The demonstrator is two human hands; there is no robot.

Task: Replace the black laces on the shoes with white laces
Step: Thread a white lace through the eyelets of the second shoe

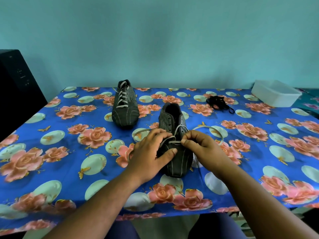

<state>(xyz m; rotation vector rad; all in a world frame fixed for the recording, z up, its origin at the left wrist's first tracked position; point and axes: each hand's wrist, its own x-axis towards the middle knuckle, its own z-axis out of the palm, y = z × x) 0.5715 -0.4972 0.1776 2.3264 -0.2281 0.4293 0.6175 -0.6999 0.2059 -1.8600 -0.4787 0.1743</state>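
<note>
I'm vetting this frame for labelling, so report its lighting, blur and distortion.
Head view: soft, even light, no glare, with only faint shadows under the near shoe and far shoe. Wide-angle distortion bows the table edges and stretches the forearms. Centre reasonably sharp: left hand, right hand and white lace read clearly. The black laces and white container look softer.

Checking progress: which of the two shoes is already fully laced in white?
The far shoe, left of the hands. White lace crosses every eyelet; the near shoe has only its lowest rows threaded.
</note>
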